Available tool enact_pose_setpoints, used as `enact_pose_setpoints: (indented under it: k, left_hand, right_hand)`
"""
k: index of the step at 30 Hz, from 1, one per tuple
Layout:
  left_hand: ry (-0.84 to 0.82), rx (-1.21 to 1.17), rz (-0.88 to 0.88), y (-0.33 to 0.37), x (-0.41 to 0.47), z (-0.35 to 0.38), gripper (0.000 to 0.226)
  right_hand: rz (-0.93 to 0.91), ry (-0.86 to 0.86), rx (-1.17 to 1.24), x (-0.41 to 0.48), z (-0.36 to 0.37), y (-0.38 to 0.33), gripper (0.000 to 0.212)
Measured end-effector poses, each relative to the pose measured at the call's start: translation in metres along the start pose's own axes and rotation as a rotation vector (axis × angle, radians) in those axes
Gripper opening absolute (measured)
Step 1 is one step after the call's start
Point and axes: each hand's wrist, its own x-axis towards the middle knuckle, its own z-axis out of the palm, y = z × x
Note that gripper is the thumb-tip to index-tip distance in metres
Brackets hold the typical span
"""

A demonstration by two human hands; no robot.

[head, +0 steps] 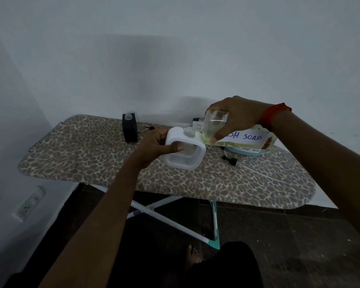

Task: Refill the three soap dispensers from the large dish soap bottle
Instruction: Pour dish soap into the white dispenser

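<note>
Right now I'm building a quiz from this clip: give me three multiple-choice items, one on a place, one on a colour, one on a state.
1. Where does the black dispenser stand?
A. On the floor
B. On the ironing board, left of the white dispenser
C. In the right hand

2. What colour is the wristband?
A. Red
B. Green
C. White

3. How is the dish soap bottle held?
A. Upright, capped
B. Lying untouched
C. Tipped, neck toward the white dispenser's opening

Answers: B, it stands apart at the board's back; A, red cords circle the right wrist; C, the left hand steadies the dispenser.
</note>
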Motion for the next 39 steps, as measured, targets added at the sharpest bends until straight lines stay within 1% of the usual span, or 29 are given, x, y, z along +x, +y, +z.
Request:
enact_pose_setpoints:
  k: [7,11,16,22,27,36,39]
  left_hand:
    - [0.009,-0.018,-0.005,0.002,0.000,0.001,0.053]
    - [0.017,-0.022,-0.004,0.002,-0.001,0.001,0.052]
    - [0.018,-0.029,0.001,0.003,-0.001,0.001,0.052]
    - [0.020,-0.058,-0.006,0.004,-0.001,0.001,0.051]
    - [0.018,-0.066,0.004,0.006,-0.001,0.001,0.051]
    - [0.016,-0.086,-0.005,0.007,-0.002,0.001,0.051]
    - [0.015,-0.080,-0.010,0.006,-0.002,0.001,0.051]
  right_hand:
    - [0.019,0.006,-0.020,0.000,-0.002,-0.001,0.076]
    - [0.030,0.002,-0.003,-0.001,-0.002,-0.003,0.073]
    - [0.033,0.004,-0.013,-0.003,-0.003,-0.006,0.076]
    - [0.023,-0.001,-0.021,-0.004,-0.006,-0.010,0.070]
    - [0.034,0.000,-0.041,-0.004,-0.007,-0.010,0.077]
    - [0.029,-0.004,-0.030,-0.005,-0.008,-0.013,0.068]
    - [0.034,-0.002,-0.025,-0.006,-0.008,-0.014,0.069]
